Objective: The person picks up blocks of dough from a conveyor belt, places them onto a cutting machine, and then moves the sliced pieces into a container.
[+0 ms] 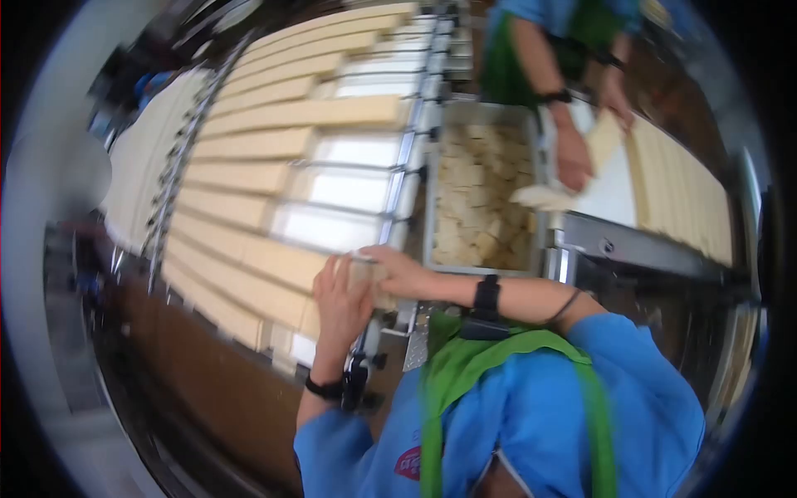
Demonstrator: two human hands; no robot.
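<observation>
Long rows of pale crackers (249, 216) stand on edge across a white conveyor belt (349, 187). My left hand (340, 303) lies over the near end of one row, fingers curled on it. Beside it, my right hand (400, 274) presses against the same row's end from the right. A short stack of crackers (365, 278) is held between the two hands. Each wrist carries a black band. My blue shirt and green apron straps (465, 369) fill the bottom of the view.
A metal tray (482, 106) of broken cracker pieces sits right of the belt. Beyond it another person in blue and green grips a stack of crackers (604, 137) at a second belt (689, 207) loaded with rows. More rows (141, 166) run at the left.
</observation>
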